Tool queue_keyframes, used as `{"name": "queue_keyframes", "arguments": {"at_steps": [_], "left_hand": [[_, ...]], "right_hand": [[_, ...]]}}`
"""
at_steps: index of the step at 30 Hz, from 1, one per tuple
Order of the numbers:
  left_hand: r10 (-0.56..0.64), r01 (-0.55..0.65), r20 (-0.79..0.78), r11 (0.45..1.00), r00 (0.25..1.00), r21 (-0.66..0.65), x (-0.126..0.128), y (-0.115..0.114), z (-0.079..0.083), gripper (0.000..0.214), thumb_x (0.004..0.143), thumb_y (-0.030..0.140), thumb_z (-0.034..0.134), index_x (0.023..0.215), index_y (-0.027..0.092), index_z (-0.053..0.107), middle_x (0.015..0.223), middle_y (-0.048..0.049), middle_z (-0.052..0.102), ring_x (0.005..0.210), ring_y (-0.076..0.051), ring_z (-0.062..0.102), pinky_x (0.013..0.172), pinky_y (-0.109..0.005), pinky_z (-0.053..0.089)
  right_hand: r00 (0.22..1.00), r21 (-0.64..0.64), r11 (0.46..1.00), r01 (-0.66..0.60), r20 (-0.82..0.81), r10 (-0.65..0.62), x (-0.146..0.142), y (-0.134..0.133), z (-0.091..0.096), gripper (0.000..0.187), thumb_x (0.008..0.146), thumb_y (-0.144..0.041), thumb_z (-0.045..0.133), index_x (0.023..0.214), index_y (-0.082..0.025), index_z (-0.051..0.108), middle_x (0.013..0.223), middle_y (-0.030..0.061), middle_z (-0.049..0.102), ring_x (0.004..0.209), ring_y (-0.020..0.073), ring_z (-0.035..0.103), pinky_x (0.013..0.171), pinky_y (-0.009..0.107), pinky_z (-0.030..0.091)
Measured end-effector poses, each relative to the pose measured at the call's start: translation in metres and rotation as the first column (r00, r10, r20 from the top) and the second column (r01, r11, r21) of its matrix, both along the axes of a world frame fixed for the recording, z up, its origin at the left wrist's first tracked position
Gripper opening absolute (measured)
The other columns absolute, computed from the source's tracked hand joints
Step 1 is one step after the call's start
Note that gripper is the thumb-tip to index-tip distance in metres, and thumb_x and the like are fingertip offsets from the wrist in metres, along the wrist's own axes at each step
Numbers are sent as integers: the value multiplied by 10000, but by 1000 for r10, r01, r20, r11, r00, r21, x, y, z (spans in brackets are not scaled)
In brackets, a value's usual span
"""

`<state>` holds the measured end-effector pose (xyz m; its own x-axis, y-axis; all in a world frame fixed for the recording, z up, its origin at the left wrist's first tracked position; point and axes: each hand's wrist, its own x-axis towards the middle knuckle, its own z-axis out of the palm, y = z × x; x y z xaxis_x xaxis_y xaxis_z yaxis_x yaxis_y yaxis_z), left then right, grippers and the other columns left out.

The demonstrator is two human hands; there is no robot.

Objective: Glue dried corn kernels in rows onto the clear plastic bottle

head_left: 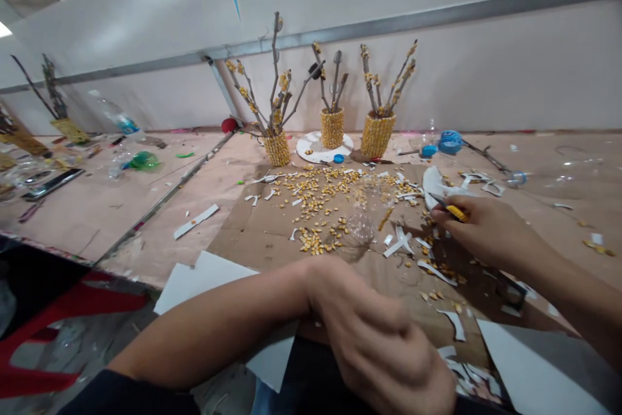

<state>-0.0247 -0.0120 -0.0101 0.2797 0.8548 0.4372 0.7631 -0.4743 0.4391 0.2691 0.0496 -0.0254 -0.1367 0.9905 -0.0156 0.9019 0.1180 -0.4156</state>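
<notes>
My right hand [473,224] is closed around a yellow craft knife [455,212]; its dark tip points left, over a cut white foam or card piece [434,182]. Low in front of me, my left hand [379,337] is curled shut, its back to the camera, and whatever its fingers may hold is hidden. Between and beyond the hands, loose corn kernels [318,240] lie scattered on a brown cardboard sheet [272,243]. Thin white offcuts [399,241] lie near my right hand, beside a clear plastic piece [362,224].
Corn-covered pots with twigs stand at the back: one left [276,148], one on a white disc [311,153], one right [378,135]. Blue caps [449,142] and a clear bottle [558,172] lie right. White sheets [539,363] overlap the front edge. A phone [53,184] lies left, above a red chair [97,302].
</notes>
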Motion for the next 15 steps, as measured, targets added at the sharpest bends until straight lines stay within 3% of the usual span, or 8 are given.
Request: {"name": "queue_keyframes", "arguments": {"at_steps": [4, 7, 9, 12, 15], "left_hand": [[3, 0, 21, 990, 1000, -138, -43, 28, 47, 319, 909, 405, 726, 1184, 242, 739, 980, -58, 738, 958, -245, 694, 847, -403, 591], [-5, 5, -2, 970, 1000, -242, -75, 41, 70, 244, 906, 360, 690, 1082, 204, 756, 884, -45, 735, 854, -211, 685, 782, -354, 564], [-27, 1, -68, 935, 997, -353, -88, 44, 75, 193, 905, 322, 645, 981, 184, 756, 827, -39, 730, 784, -191, 670, 719, -321, 527], [-60, -120, -314, 844, 948, -522, -94, 47, 68, 138, 848, 235, 643, 888, 175, 761, 830, -42, 757, 757, -186, 666, 664, -295, 462], [-80, -213, -451, 799, 889, -562, -86, 47, 58, 137, 796, 193, 677, 885, 189, 781, 857, -39, 780, 767, -192, 669, 644, -284, 423]], "right_hand": [[1000, -17, 1000, 9, -16, -9, 0, 0, 3, 322, 949, -450, 542, 893, -223, 764, 790, 138, 766, 729, 317, 675, 665, 381, 415], [1000, -17, 1000, 7, -31, -8, 0, 0, 3, 311, 942, -445, 557, 894, -227, 775, 811, 140, 780, 743, 324, 683, 664, 382, 417], [999, -11, 1000, -2, -44, 1, 1, 1, 0, 322, 943, -460, 564, 901, -224, 780, 846, 150, 791, 766, 337, 692, 667, 385, 423], [999, 0, 1000, -15, -42, 15, 0, 3, -4, 332, 942, -465, 562, 883, -213, 769, 858, 164, 795, 783, 347, 701, 672, 385, 425], [999, 9, 1000, -23, -33, 24, 0, 4, -7, 327, 932, -472, 564, 833, -218, 744, 828, 154, 794, 766, 339, 696, 664, 378, 421]]}}
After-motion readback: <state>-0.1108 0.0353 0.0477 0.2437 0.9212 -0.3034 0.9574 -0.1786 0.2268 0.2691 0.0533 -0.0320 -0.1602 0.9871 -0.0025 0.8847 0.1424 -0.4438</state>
